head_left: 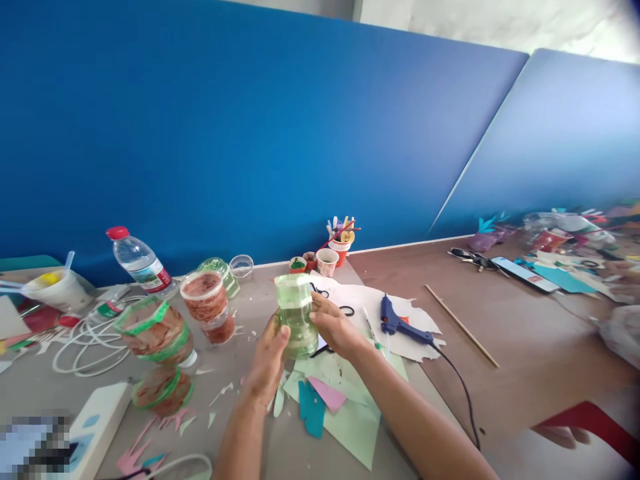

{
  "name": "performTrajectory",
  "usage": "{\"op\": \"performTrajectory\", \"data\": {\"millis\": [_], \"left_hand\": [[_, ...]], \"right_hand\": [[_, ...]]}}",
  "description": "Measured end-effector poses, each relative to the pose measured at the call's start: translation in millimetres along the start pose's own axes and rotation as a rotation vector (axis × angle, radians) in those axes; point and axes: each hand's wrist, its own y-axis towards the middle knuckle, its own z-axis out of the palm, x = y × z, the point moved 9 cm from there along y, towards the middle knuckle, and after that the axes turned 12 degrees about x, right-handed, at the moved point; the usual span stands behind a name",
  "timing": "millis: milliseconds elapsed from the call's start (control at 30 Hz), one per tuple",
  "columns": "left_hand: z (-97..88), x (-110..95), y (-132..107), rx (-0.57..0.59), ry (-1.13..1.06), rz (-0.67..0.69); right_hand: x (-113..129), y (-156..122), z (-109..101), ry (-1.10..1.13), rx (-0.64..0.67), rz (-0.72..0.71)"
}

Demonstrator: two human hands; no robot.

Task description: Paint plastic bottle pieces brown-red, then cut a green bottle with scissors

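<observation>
Both my hands grip a pale green, see-through plastic bottle piece (295, 313), held upright just above the table. My left hand (267, 363) wraps its lower left side, thumb against the plastic. My right hand (334, 327) clasps its right side with the fingers curled round it. Beneath them lie light green paper (350, 420), a teal cut-out (313, 410) and a pink scrap (327, 395). A blue glue gun (397, 323) rests on white paper just right of my right hand.
To the left stand cut bottle sections painted brown with green tape (155, 330), a brown-filled cup (207, 307), a water bottle (140, 263) and white cable (85, 343). Small paint cups (327, 261) sit by the blue partition. A wooden stick (460, 325), scissors (473, 257) and another person's hand (623, 280) are at right.
</observation>
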Motion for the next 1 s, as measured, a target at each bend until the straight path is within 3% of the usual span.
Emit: {"op": "performTrajectory", "data": {"millis": [100,167,267,367,467,567,600,667,733,833,900,1000], "left_hand": [[-2.1,1,0,-0.03,-0.057,-0.077],[-8.4,-1,0,-0.082,-0.077,-0.067],[-18.9,-10,1,-0.136,-0.133,0.046],[-28.9,-20,-1,-0.184,-0.174,0.175],[-34.0,-30,-3,-0.207,-0.186,0.276],[-36.1,-36,-5,-0.209,-0.189,0.337],[-36.3,-36,-5,-0.206,-0.186,0.34],[-36.0,-36,-5,-0.19,-0.179,0.336],[-35.5,-36,-5,-0.17,-0.184,0.337],[-34.3,-36,-5,-0.148,-0.213,0.323],[-32.5,-35,-4,-0.13,-0.237,0.297],[-28.8,-33,-4,-0.093,-0.245,0.269]], "right_hand": [[0,-1,-6,-0.216,-0.019,0.031],[3,-3,-15,-0.351,-0.1,0.024],[12,-8,-26,-0.424,-0.232,-0.03],[16,-8,-23,-0.426,-0.179,0.025],[4,-9,3,-0.576,0.118,0.264],[-30,-33,65,-0.765,0.768,0.488],[-41,-45,86,-0.824,0.961,0.486],[-57,-63,122,-0.983,1.226,0.359],[-71,-69,146,-1.215,1.292,0.209],[-88,-73,160,-1.31,1.336,0.179],[-95,-81,161,-1.179,1.447,0.235],[-98,-94,157,-0.813,1.616,0.397]]}}
